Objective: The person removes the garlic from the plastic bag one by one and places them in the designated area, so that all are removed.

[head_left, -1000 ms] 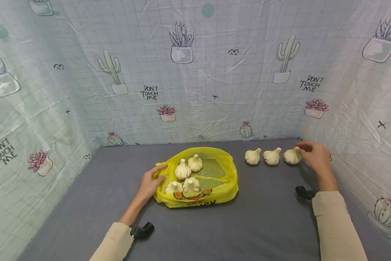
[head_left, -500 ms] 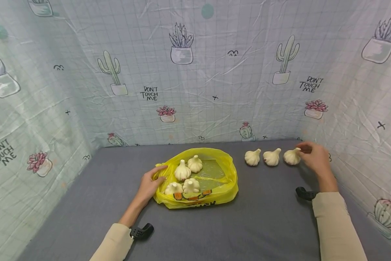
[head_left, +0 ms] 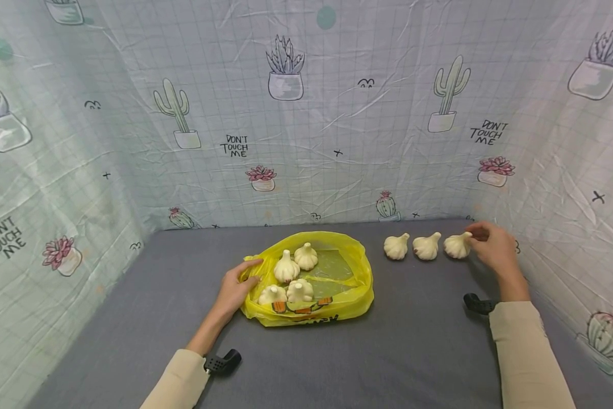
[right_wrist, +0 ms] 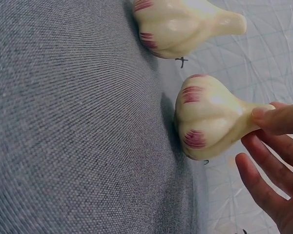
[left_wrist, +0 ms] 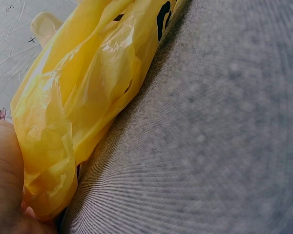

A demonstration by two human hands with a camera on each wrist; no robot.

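Fingers of my right hand (head_left: 493,249) pinch stem of garlic bulb (head_left: 457,246), just left of them; second bulb (head_left: 426,246) beyond; my left hand (head_left: 233,287) grips yellow bag (head_left: 349,307); uneven release could roll garlic bulb into second bulb

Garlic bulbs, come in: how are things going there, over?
Left hand holding yellow bag at edge; right hand pinching rightmost garlic bulb by stem. Three bulbs lined up right of bag, four others visible inside. Nothing seen blocking either hand.
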